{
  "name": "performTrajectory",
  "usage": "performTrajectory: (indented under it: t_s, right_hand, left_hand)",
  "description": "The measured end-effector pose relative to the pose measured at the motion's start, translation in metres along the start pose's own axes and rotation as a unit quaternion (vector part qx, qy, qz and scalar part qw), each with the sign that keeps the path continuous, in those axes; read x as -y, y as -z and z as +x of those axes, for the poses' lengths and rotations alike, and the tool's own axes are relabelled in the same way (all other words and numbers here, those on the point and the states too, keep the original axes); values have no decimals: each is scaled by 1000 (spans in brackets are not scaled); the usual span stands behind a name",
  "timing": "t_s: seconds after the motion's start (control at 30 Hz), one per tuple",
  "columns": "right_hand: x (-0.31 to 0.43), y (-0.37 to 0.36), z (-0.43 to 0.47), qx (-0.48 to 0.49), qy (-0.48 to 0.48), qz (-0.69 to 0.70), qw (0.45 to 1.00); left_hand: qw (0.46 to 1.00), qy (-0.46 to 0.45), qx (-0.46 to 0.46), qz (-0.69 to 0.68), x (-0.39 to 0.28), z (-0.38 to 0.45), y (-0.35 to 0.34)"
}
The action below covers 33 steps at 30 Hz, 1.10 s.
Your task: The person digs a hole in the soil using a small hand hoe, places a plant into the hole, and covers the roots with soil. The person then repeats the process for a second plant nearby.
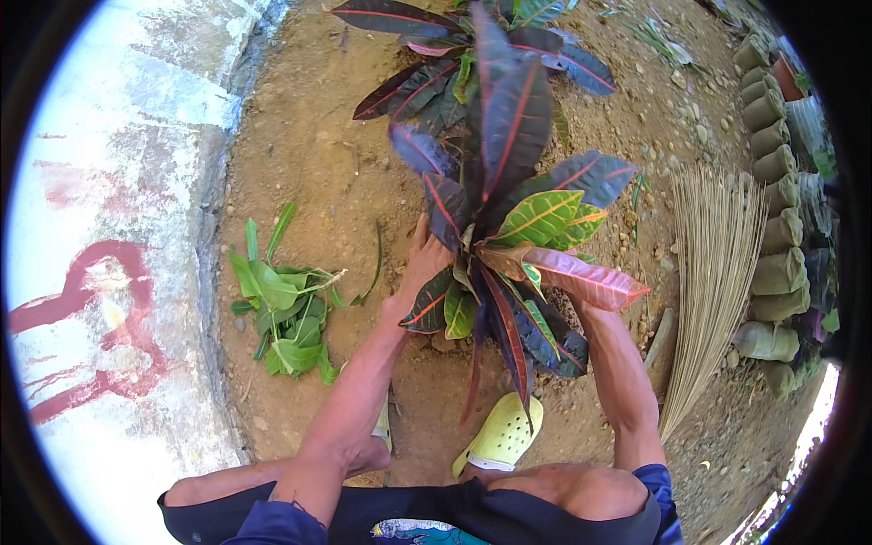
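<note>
A croton plant (507,218) with dark purple, red-veined and green-yellow leaves stands in the middle, in front of the person. My left hand (428,255) reaches in at the left side of its base, fingers pointing away over the soil; part of it lies under the leaves. The right forearm goes in beneath the leaves on the other side, and my right hand is hidden by the foliage. Pulled green leaves (293,306) lie in a loose pile on the brown soil, left of my left forearm.
A second croton (436,88) grows beyond the first. A stick broom (715,286) lies at the right, near a row of filled bags (773,170) with pots behind. A concrete slab (136,272) with red paint borders the left. A yellow-green clog (504,429) is on a foot close by.
</note>
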State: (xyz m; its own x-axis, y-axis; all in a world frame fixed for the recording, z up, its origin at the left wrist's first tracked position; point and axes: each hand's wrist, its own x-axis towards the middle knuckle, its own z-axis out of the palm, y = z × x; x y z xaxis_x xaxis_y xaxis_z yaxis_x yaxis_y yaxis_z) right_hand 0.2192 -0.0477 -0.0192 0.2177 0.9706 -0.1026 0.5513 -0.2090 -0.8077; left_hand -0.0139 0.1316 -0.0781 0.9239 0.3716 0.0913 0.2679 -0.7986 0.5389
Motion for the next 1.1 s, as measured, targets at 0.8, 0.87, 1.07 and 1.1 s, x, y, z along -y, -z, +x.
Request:
performTrajectory:
  t_s: [0.8,0.87,1.07,1.1]
  right_hand:
    - [38,-20,37,-88,174,-1,981]
    - [40,-22,40,-92,178,-1,980]
    - [54,-16,24,-73,129,1,989]
    - [54,-12,14,-52,68,24,996]
  left_hand:
    - [847,244,-37,-471,-25,-5,2]
    - [823,259,-56,-502,-24,-2,2]
    - [748,307,-120,-576,-15,8,2]
    - [736,314,-128,-586,-14,9,1]
